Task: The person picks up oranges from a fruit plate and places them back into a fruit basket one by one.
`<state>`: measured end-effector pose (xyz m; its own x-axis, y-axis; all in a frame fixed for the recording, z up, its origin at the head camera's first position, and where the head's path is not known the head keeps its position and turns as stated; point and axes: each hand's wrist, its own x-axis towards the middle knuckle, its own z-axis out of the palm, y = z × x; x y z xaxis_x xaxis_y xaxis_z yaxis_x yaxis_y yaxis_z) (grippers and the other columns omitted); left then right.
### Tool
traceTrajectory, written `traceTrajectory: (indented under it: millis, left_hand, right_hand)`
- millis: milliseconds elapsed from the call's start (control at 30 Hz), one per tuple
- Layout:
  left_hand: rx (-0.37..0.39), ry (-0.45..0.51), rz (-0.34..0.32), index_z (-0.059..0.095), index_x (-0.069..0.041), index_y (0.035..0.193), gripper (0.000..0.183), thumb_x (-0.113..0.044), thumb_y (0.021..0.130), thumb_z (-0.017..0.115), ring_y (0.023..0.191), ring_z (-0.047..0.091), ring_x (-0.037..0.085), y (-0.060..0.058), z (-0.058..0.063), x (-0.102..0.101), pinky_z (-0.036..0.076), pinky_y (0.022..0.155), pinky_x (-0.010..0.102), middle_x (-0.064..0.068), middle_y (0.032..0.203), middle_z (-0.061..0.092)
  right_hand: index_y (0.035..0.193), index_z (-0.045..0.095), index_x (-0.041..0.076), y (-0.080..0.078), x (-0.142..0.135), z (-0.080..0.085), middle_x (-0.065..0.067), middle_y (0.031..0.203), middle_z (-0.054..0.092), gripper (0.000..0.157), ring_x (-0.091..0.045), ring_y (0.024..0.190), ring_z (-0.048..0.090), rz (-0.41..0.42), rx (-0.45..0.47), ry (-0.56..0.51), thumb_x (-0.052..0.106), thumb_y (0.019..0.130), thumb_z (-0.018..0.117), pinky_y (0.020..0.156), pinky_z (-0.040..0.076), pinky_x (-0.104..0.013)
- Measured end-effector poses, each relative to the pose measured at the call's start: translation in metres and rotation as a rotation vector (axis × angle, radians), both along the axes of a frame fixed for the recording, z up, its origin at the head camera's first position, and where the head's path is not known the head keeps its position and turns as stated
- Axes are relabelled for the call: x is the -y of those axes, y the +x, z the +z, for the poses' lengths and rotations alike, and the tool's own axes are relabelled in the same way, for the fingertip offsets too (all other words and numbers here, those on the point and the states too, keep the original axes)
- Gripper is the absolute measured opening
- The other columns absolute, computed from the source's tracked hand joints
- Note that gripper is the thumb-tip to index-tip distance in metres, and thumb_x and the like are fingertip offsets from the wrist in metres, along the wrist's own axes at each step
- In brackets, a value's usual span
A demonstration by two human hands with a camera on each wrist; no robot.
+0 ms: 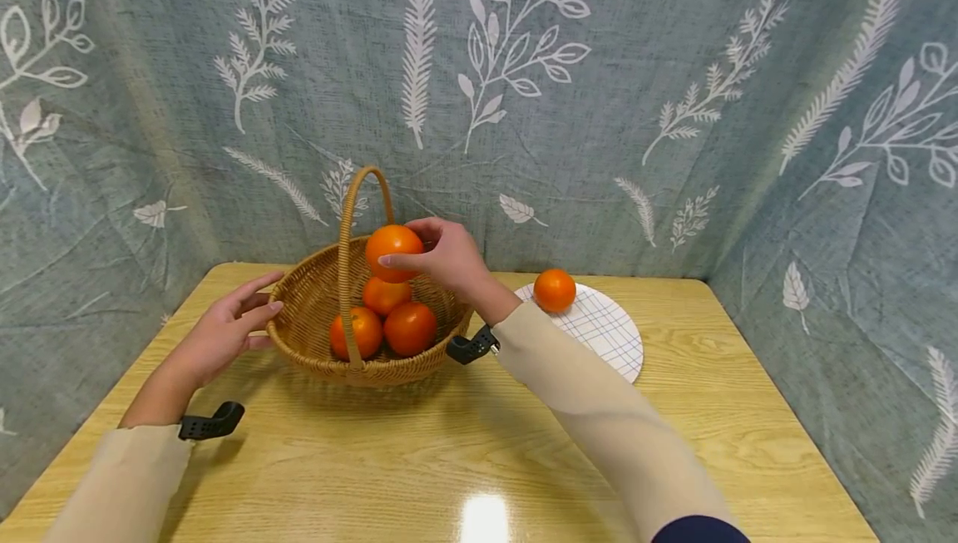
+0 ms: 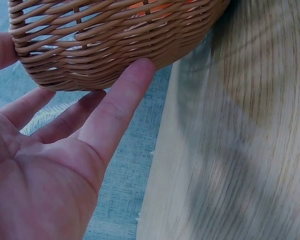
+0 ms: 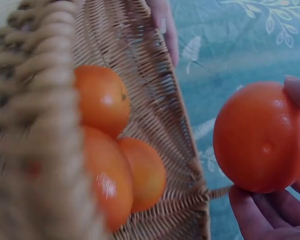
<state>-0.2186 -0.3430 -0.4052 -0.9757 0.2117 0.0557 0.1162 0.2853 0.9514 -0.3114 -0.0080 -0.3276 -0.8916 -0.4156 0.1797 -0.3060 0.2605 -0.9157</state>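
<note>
In the head view my right hand [image 1: 452,260] holds an orange [image 1: 393,252] between thumb and fingers, above the wicker basket [image 1: 307,310]. Inside it, 3 more oranges [image 1: 410,329] lie together, partly behind the arched handle [image 1: 346,252]. The right wrist view shows the held orange [image 3: 262,137] beyond the basket's rim, with fingertips around it. My left hand [image 1: 228,323] is at the basket's left side. Its fairly straight, spread fingers touch the outside of the weave, as the left wrist view shows with the thumb [image 2: 117,107] against the wicker wall [image 2: 105,65].
Right of the basket, a white plate [image 1: 606,335] with a thin grid pattern bears one orange [image 1: 555,290] near its back edge. My right forearm passes in front of the plate. A grey-blue curtain [image 1: 561,152] with white leaves closes off the wooden table [image 1: 359,460] at the back and sides.
</note>
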Motion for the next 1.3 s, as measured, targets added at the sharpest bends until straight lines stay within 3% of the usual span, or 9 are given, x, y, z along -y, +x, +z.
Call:
traceTrajectory:
  millis: [367,567,833,967,1067,1200,1300]
  left_hand:
    - [-0.014,-0.002,-0.006,0.011,-0.009,0.166,0.065,-0.025,0.112,0.044,0.106,0.063,-0.004,-0.003,-0.002,0.000,0.062,0.082,0.027,0.031,0.149,0.030]
    - [-0.007,-0.008,-0.009,0.012,-0.011,0.166,0.065,-0.026,0.112,0.044,0.107,0.062,-0.005,-0.004,-0.003,-0.001,0.061,0.083,0.026,0.031,0.150,0.030]
    - [-0.005,-0.024,0.009,0.013,-0.013,0.166,0.065,-0.028,0.112,0.044,0.107,0.062,-0.006,-0.001,0.000,0.001,0.061,0.083,0.026,0.026,0.148,0.033]
    - [-0.010,-0.024,0.005,0.012,-0.012,0.167,0.064,-0.027,0.112,0.043,0.107,0.062,-0.007,-0.001,0.000,0.001,0.061,0.082,0.025,0.029,0.150,0.031]
    - [-0.007,-0.019,0.008,0.013,-0.012,0.166,0.064,-0.026,0.112,0.044,0.107,0.062,-0.006,-0.002,0.001,0.001,0.061,0.082,0.025,0.023,0.146,0.035]
    - [0.002,-0.018,0.009,0.015,-0.014,0.166,0.065,-0.028,0.111,0.046,0.107,0.063,-0.005,-0.002,0.000,0.000,0.061,0.083,0.025,0.013,0.141,0.040]
    - [0.002,-0.019,0.011,0.014,-0.014,0.166,0.065,-0.028,0.111,0.045,0.107,0.062,-0.006,-0.002,0.000,0.001,0.061,0.083,0.024,0.019,0.145,0.038]
  right_hand:
    - [0.132,0.065,0.012,-0.010,0.032,-0.002,0.001,0.113,0.070,0.062,-0.013,0.096,0.066,0.046,0.021,0.125,0.038,0.081,0.088,0.082,0.058,-0.027]
    - [0.131,0.068,0.012,-0.018,0.047,-0.010,0.001,0.113,0.071,0.055,-0.012,0.093,0.066,0.051,0.007,0.220,0.034,0.084,0.086,0.078,0.058,-0.025]
    - [0.134,0.067,0.013,-0.024,0.075,-0.015,0.001,0.129,0.068,0.058,-0.015,0.113,0.063,0.078,-0.023,0.362,0.037,0.085,0.086,0.088,0.055,-0.025]
    - [0.128,0.070,0.012,-0.023,0.082,-0.015,0.001,0.121,0.069,0.054,-0.012,0.100,0.063,0.113,-0.067,0.421,0.040,0.084,0.086,0.079,0.053,-0.020]
    - [0.118,0.073,0.012,-0.023,0.086,-0.017,0.003,0.101,0.068,0.043,-0.010,0.084,0.057,0.146,-0.090,0.460,0.039,0.086,0.084,0.070,0.048,-0.018]
    - [0.111,0.074,0.014,-0.023,0.090,-0.019,0.006,0.094,0.064,0.038,-0.010,0.081,0.057,0.148,-0.095,0.519,0.038,0.085,0.086,0.070,0.048,-0.019]
    - [0.105,0.074,0.015,-0.021,0.094,-0.018,0.007,0.099,0.066,0.034,-0.010,0.083,0.059,0.149,-0.102,0.541,0.038,0.084,0.087,0.070,0.050,-0.020]
